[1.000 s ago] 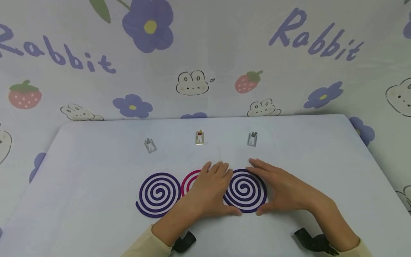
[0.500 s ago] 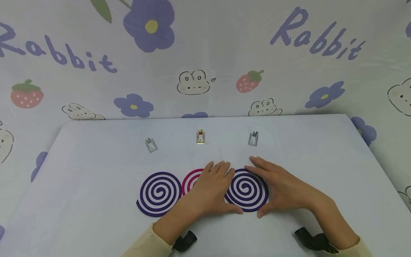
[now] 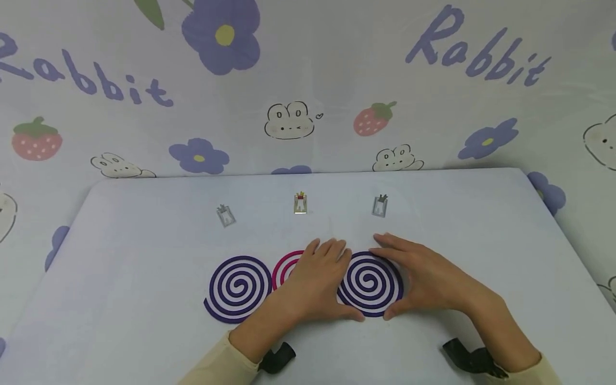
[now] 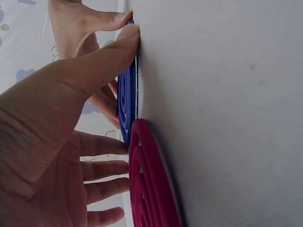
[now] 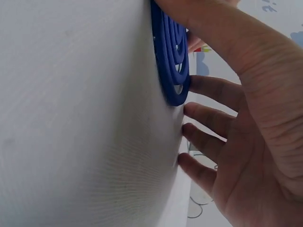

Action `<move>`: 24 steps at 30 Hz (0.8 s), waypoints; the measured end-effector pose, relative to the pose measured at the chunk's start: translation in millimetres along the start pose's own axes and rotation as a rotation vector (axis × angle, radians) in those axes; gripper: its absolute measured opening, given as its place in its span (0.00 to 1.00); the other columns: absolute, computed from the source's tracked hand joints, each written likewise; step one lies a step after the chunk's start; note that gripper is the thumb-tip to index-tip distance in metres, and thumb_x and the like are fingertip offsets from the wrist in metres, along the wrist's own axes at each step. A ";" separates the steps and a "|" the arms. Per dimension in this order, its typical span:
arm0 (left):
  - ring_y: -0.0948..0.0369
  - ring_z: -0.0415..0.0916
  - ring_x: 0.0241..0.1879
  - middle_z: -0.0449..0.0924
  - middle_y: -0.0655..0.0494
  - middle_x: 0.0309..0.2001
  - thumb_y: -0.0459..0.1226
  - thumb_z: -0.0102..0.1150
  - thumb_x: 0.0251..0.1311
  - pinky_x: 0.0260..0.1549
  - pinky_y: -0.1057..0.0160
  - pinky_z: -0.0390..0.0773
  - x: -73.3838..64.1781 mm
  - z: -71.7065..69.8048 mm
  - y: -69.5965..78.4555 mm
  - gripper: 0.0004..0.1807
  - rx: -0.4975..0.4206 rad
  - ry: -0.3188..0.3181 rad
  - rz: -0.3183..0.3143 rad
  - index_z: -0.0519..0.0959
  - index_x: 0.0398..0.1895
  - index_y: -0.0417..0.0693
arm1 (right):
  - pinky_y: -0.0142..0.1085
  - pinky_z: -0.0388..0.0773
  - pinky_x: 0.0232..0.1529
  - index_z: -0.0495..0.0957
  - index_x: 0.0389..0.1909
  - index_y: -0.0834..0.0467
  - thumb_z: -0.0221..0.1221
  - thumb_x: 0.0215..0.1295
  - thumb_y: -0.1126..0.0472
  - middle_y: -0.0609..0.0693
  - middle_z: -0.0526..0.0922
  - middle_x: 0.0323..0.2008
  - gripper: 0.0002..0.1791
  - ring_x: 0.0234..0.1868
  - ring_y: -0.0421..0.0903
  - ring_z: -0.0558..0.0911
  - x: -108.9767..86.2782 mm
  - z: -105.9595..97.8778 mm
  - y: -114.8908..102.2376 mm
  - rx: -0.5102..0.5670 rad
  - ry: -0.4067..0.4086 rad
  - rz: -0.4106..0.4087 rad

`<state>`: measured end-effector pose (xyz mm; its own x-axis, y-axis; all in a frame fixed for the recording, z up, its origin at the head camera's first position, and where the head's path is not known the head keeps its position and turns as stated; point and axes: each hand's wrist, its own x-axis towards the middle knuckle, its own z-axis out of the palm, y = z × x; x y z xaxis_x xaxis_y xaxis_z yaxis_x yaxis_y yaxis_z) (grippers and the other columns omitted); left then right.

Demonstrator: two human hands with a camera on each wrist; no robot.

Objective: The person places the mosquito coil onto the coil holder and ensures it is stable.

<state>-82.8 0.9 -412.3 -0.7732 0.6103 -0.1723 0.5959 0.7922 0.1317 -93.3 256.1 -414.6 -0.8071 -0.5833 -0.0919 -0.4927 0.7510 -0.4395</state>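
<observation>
Three flat spirals that look like mosquito coils lie side by side on a white table. The right one is a dark blue mosquito coil (image 3: pixel 369 281), between my two hands. My left hand (image 3: pixel 315 286) holds its left side, thumb at the near rim and fingertips at the far rim. This hand covers most of the pink mosquito coil (image 4: pixel 147 179) in the middle. From the right, my right hand (image 3: pixel 425 275) holds the same blue coil, index finger (image 5: pixel 218 90) at the far rim and thumb at the near one. Its other fingers are spread beside the coil.
Another dark blue mosquito coil (image 3: pixel 239 287) lies on the left, its tail end pointing outward. Behind the coils lie small metal stands: a silver stand (image 3: pixel 225 215), a gold stand (image 3: pixel 300 203) and a second silver stand (image 3: pixel 379 206). A patterned cloth (image 3: pixel 317 64) hangs behind the table.
Both hands stay around the right blue coil with almost no movement. The head view shifts slightly.
</observation>
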 end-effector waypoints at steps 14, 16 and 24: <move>0.52 0.62 0.81 0.67 0.50 0.80 0.73 0.67 0.53 0.82 0.45 0.60 2.1 -3.4 -5.9 0.58 -0.021 0.019 0.019 0.68 0.79 0.48 | 0.66 0.68 0.75 0.72 0.75 0.52 0.82 0.34 0.27 0.55 0.67 0.81 0.65 0.81 0.63 0.65 3.5 0.5 -4.1 -0.023 0.008 0.010; 0.52 0.62 0.81 0.66 0.50 0.80 0.73 0.67 0.53 0.82 0.45 0.60 2.1 -4.1 -5.5 0.57 -0.020 0.014 0.019 0.68 0.79 0.48 | 0.66 0.69 0.74 0.73 0.74 0.52 0.82 0.34 0.27 0.55 0.67 0.80 0.64 0.81 0.63 0.66 4.1 0.7 -3.7 -0.025 0.011 0.009; 0.52 0.60 0.82 0.64 0.50 0.81 0.76 0.66 0.50 0.83 0.46 0.58 2.7 -5.1 -6.0 0.63 -0.053 -0.016 0.023 0.65 0.80 0.47 | 0.63 0.72 0.74 0.73 0.73 0.55 0.82 0.34 0.28 0.55 0.71 0.78 0.65 0.79 0.62 0.69 2.6 0.1 -3.6 -0.033 0.028 -0.017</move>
<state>-89.5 -2.2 -408.6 -0.7558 0.6283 -0.1841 0.6006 0.7773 0.1872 -93.5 251.9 -413.4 -0.8069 -0.5877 -0.0597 -0.5167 0.7511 -0.4109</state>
